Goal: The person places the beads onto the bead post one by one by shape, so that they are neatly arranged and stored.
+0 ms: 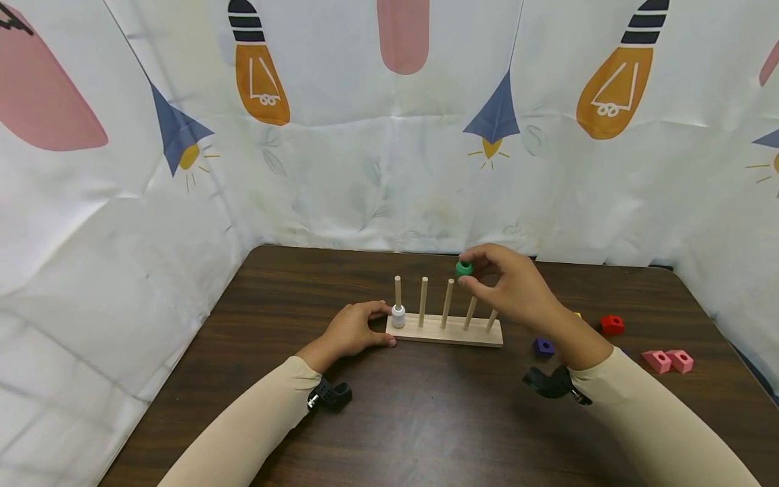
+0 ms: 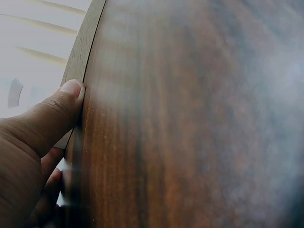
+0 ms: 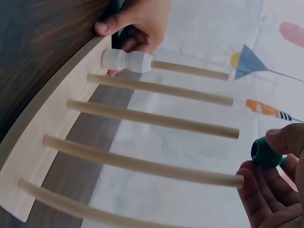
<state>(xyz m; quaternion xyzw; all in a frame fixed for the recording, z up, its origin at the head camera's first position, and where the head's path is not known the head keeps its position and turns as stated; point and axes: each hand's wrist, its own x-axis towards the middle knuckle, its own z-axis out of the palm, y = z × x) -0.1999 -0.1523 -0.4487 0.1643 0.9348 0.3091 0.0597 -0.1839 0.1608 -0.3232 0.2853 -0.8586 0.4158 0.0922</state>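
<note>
Well, the right grip pinches a rounded green bead — left grip, a wooden base.

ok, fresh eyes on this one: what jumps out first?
Probably the green bead, pinched in the right hand near the tops of the pegs. Next, the wooden base below, its left end gripped by the left hand, two white beads on the leftmost peg. Behind, the orange bulbs printed on the white backdrop also draw the eye.

Both arms wear plain cream long sleeves, with a small black, silver-flecked device at each wrist.
</note>
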